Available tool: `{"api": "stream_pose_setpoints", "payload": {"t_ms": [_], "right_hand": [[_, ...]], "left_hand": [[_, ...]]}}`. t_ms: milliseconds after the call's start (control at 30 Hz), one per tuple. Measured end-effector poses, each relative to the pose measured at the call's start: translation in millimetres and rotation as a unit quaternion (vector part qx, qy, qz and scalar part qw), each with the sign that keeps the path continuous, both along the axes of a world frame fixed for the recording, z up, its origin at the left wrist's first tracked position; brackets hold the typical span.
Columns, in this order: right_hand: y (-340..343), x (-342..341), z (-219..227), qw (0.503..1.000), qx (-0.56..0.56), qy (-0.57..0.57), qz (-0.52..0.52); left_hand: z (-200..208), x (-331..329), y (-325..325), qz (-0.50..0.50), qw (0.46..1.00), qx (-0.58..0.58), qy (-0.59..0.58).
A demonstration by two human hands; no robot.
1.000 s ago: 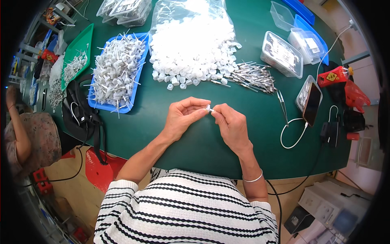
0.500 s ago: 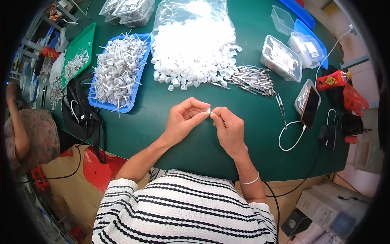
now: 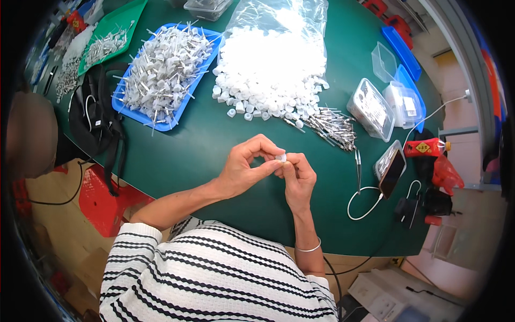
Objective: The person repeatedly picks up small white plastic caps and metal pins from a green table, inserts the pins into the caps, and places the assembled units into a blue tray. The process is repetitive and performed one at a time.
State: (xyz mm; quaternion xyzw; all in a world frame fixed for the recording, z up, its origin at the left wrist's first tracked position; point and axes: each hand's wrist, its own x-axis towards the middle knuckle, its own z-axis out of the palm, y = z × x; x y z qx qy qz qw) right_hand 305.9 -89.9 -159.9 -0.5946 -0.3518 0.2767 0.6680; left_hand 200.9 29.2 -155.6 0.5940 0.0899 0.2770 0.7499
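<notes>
A small white plastic cap point(image 3: 281, 158) is pinched between the thumb and forefinger of my left hand point(image 3: 248, 167), above the green table point(image 3: 193, 161). My right hand point(image 3: 298, 181), with a bangle on its wrist, meets it from the other side, its thumb and forefinger closed at the cap. Whatever those right fingers grip is hidden. Beyond my hands lies a heap of white caps point(image 3: 268, 70), spilling from a clear plastic bag point(image 3: 314, 13). Thin metal pins point(image 3: 333, 126) are piled at the heap's right. Tweezers point(image 3: 358, 170) lie nearer me, below the pins.
At left, a blue tray point(image 3: 167, 126) is heaped with caps fitted on metal pins. A green tray point(image 3: 131, 16) and black bag point(image 3: 96, 121) lie further left. Clear boxes point(image 3: 371, 110), a phone point(image 3: 392, 174) on a white cable and a red bottle point(image 3: 424, 147) occupy the right. Another person sits at far left.
My view has shifted and turned, so the table's contents appear displaced. My hands stay together at the cap, which now shows more plainly between the fingers.
</notes>
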Motion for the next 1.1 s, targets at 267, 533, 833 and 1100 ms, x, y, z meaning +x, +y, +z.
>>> {"api": "stream_pose_setpoints", "payload": {"t_ms": [267,533,833,1100], "right_hand": [[-1,16,-11,0.975,0.047,0.190,0.102],[-4,17,-10,0.968,0.031,0.195,0.157],[-7,22,-10,0.951,0.022,0.216,0.222],[-12,26,-11,0.929,-0.005,0.241,0.279]], "left_hand": [[22,1,8,0.018,0.989,0.144,0.017],[33,-3,25,0.033,0.950,0.311,0.003],[59,7,50,-0.164,0.931,0.312,0.096],[60,21,65,-0.358,0.899,0.143,0.208]]}}
